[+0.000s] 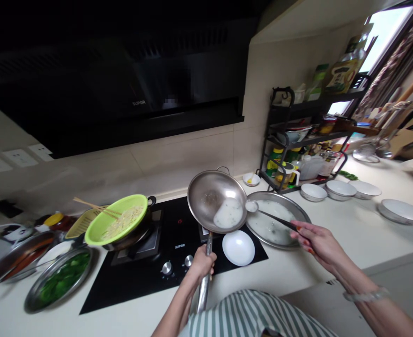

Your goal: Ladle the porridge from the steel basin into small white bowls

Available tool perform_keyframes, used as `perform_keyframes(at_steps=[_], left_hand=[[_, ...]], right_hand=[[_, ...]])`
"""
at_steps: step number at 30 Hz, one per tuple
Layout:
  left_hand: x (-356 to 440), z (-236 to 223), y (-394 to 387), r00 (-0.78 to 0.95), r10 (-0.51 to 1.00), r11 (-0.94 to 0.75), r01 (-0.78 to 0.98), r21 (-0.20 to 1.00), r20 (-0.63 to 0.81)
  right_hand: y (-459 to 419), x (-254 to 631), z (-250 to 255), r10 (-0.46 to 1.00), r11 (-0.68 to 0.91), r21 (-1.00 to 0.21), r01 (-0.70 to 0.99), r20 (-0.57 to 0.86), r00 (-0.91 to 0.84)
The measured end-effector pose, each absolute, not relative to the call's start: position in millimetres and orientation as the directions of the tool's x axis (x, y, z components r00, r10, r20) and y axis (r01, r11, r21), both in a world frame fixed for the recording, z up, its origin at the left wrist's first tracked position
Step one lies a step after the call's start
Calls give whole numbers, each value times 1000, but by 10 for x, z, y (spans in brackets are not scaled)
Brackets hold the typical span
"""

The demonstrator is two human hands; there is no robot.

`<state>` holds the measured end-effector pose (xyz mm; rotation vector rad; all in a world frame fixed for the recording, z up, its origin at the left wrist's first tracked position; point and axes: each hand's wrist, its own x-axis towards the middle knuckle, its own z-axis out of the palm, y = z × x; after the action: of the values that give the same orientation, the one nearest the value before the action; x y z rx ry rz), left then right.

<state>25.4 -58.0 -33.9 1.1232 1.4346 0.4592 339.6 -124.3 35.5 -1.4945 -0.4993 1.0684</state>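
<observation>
My left hand [202,262] is wrapped around the long metal handle of a wok [202,201]. The wok leans to the right, and a milky liquid with dark bits [228,214] pools on that side. In my right hand [313,238] is a ladle [276,218] with a dark handle. Its pale bowl hangs at the wok's right rim, above the left edge of a wide metal basin [303,216]. More of the same cloudy liquid fills the basin. Just below the wok sits a white bowl [239,248], partly over the black gas stove [139,281].
A lime-green colander [97,227] with noodles and chopsticks rests on a pot over the left burner. Farther left stands a metal dish [31,299] of chopped greens. White bowls [313,192] line the right counter before a black spice rack [268,140]. A range hood [122,103] hangs above.
</observation>
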Motion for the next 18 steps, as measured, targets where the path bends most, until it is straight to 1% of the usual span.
perform_keyframes(at_steps=[2,4,6,7,9,11,12,14,15,16,17,18], left_hand=[[251,-348,-581,167,828,454,361,815,-535],[251,-358,-580,170,831,448,360,818,-530],[253,-366,-578,166,834,445,360,820,-526],[254,-369,-577,162,835,445,362,819,-525],[257,-371,-575,160,837,444,364,819,-524],[259,-368,-573,162,836,443,364,820,-524],[259,-366,-573,162,836,444,363,819,-524],[259,-360,-573,158,836,446,364,818,-526],[260,-357,-573,155,835,447,365,816,-527],[260,-355,-573,155,835,449,365,816,-528],[260,-353,-574,155,834,449,364,816,-529],[260,-354,-574,155,833,451,364,815,-530]], right_hand=[[-1264,3500,293,792,-226,-953,-201,-300,532],[-1279,3608,179,788,-235,-968,-85,-241,567],[-1293,3717,20,806,-265,-957,119,-153,572],[-1303,3770,-70,823,-283,-926,250,-101,559],[-1332,3866,-251,862,-281,-801,528,31,505],[-1374,3942,-406,888,-190,-629,754,218,405],[-1398,3971,-463,886,-126,-536,835,318,338],[-1445,4011,-527,848,-6,-356,934,494,194],[-1464,4023,-536,820,34,-283,959,557,135],[-1478,4031,-533,794,61,-230,971,601,93],[-1486,4036,-524,773,76,-206,976,630,73],[-1487,4039,-511,756,80,-212,974,650,79]])
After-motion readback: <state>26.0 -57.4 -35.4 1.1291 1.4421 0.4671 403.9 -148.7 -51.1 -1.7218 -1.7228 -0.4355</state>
